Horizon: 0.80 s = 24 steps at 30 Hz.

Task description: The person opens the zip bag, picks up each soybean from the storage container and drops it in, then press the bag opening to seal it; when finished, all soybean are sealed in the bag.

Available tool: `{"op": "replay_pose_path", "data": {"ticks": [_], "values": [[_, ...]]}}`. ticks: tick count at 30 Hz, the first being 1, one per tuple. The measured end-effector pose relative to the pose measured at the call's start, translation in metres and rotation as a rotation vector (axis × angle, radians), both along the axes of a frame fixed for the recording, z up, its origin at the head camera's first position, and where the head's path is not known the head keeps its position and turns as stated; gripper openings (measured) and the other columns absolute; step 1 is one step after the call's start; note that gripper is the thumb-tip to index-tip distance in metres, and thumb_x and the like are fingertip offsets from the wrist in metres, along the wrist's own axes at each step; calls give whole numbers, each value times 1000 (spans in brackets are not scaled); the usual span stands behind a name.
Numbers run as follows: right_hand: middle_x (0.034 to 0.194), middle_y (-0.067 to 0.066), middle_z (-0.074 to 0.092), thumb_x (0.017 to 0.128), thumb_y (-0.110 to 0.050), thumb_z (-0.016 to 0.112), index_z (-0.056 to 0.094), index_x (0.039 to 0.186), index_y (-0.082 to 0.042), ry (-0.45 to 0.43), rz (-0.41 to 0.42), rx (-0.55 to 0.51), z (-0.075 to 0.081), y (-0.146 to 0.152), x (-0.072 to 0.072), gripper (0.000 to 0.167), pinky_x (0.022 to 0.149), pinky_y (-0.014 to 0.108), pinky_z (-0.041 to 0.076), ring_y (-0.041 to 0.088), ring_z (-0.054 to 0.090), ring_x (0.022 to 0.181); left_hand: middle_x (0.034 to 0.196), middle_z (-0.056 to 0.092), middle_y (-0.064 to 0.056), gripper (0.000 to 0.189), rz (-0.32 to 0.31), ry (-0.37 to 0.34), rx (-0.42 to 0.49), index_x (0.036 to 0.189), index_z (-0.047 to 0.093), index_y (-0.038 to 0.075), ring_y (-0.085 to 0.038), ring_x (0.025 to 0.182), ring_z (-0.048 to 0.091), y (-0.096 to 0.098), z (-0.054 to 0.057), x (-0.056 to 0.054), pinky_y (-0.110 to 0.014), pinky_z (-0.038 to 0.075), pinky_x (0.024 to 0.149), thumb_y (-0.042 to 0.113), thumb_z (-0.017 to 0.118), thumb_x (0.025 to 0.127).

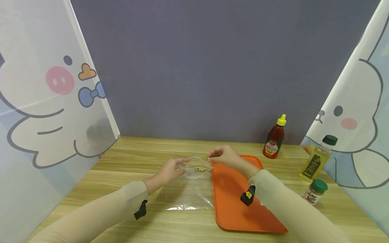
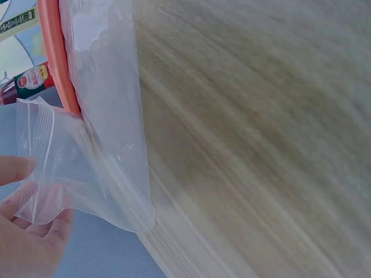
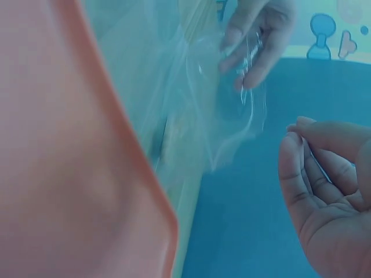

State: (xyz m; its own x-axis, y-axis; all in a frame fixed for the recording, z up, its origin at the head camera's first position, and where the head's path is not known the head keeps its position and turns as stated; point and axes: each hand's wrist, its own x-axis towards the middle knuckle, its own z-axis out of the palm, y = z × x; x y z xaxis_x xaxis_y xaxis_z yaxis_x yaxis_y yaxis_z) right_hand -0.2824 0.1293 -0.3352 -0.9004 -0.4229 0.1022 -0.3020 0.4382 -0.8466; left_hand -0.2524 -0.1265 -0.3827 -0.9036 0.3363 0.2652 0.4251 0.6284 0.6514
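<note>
A clear zip bag (image 1: 189,194) lies on the table with its mouth lifted and spread apart. Small round yellow beans (image 1: 200,168) show through the opening. My left hand (image 1: 169,172) grips the left side of the mouth, its thumb apart from the fingers around the zip strip (image 2: 43,162). Just beyond the right corner of the mouth, my right hand (image 1: 223,157) pinches a tiny yellow bean (image 1: 208,158) between thumb and fingertip. In the right wrist view the bean is hidden by the fingertips, and that hand is apart from the bag.
An orange tray (image 1: 231,209) lies right of the bag, under my right forearm. Behind it stands a red sauce bottle (image 1: 274,140) with a yellow cap. Farther right are an oil bottle (image 1: 317,160) and a green-lidded jar (image 1: 315,192). A grey panel (image 1: 194,74) closes the back.
</note>
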Motion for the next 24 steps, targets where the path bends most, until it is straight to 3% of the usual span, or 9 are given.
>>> {"op": "replay_pose_path", "data": {"ticks": [2, 9, 18, 21, 24], "values": [[93, 11, 75, 83, -7, 74, 72, 100, 2, 27, 17, 10, 0, -11, -1, 19, 76, 41, 60, 16, 69, 82, 128, 63, -13, 42, -7, -3, 3, 127, 62, 6, -30, 107, 65, 0, 1, 0, -37, 59, 84, 0, 68, 85], [86, 13, 74, 84, -5, 74, 74, 96, 3, 46, 25, 34, -6, -41, -7, 15, 69, 47, 60, 35, 68, 76, 129, 62, -15, 42, -34, -3, 9, 127, 61, 4, -31, 107, 65, -1, 2, 0, -35, 60, 82, 0, 68, 86], [83, 10, 74, 82, -4, 75, 74, 94, 3, 79, -3, 72, -13, -52, -8, 14, 62, 38, 60, 19, 67, 66, 130, 62, -15, 44, -38, 7, 2, 129, 60, 4, -31, 106, 65, -3, 0, 2, -39, 59, 85, 0, 68, 86], [82, 12, 74, 83, -4, 75, 74, 93, 3, 85, -6, 67, -13, -49, -8, 13, 60, 34, 60, 18, 66, 65, 130, 62, -13, 44, -34, 0, 7, 129, 60, 5, -31, 106, 65, -4, 0, 2, -38, 59, 85, 0, 68, 86], [84, 16, 73, 84, -6, 74, 74, 94, 2, 72, -13, 50, -13, -44, -8, 13, 63, 39, 61, 24, 67, 68, 130, 62, -14, 43, -28, -2, 21, 128, 60, 4, -31, 106, 65, -5, -1, 2, -38, 59, 84, -1, 68, 86]]}}
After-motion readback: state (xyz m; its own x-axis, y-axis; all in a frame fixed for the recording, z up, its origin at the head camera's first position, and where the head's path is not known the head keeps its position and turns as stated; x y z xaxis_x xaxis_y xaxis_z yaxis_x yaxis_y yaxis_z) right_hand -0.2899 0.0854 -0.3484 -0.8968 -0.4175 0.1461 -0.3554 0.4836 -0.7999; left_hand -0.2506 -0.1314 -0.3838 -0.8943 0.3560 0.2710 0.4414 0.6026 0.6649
